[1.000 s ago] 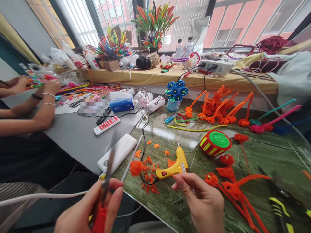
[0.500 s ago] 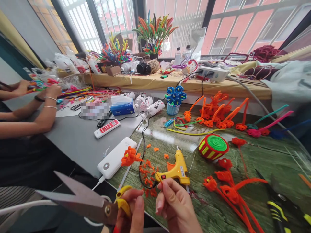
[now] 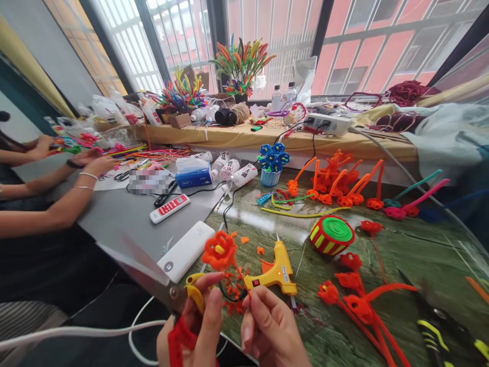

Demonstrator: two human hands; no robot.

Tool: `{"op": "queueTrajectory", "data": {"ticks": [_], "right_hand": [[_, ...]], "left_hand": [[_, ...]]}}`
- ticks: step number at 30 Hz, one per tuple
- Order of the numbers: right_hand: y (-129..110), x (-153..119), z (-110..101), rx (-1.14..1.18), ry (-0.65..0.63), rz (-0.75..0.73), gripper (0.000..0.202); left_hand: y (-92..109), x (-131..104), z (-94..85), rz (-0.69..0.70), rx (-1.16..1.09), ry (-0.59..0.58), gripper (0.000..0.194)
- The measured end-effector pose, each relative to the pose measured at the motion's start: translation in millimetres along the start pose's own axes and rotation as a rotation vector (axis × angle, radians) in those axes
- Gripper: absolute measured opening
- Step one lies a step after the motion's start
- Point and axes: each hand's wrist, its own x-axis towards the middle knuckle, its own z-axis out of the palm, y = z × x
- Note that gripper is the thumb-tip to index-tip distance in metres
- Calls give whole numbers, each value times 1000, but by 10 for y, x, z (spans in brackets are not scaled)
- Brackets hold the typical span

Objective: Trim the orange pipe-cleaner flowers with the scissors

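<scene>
My left hand [image 3: 204, 318] grips a pair of scissors [image 3: 173, 291] by yellow and red handles. Their blades point up and to the left, blurred by motion. My right hand [image 3: 269, 323] pinches the thin stem of an orange pipe-cleaner flower [image 3: 219, 251] with a yellow centre. The flower leans up to the left, above the left fingers. Just beyond the right hand, a yellow hot glue gun [image 3: 280, 270] lies on the green tabletop. Orange scraps [image 3: 233, 288] are scattered beside it.
More orange flowers [image 3: 359, 306] and pliers [image 3: 439, 316] lie at the right, near a round green-and-red coil [image 3: 332, 234]. A white power bank [image 3: 187, 252] sits at the left table edge. Another person's arms [image 3: 64, 201] rest on the grey table. A blue flower pot [image 3: 271, 176] stands behind.
The orange flower has turned so that its open face and yellow centre show toward me. The scissors have tilted more upright. The other person's hands have shifted to the right.
</scene>
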Motion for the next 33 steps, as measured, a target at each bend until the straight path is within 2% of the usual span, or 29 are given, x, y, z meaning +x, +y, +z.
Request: {"op": "queueTrajectory", "data": {"ticks": [5,13,19,27,33], "right_hand": [[41,-16,15,-71,-3,-22,49],[68,-30,19,-210,-45,-60,50],[30,-35,-16,-324,-104,-109,49],[17,-63,-31,-371,-23,-130,51],[49,-73,22,-332,10,-176,51]], "left_hand": [[166,8,108,-152,-78,-1,63],[297,39,123,-201,-142,25,60],[240,25,89,-222,-83,-31,55],[76,-29,115,-238,-120,-30,50],[110,-59,124,-282,-101,-35,57]]}}
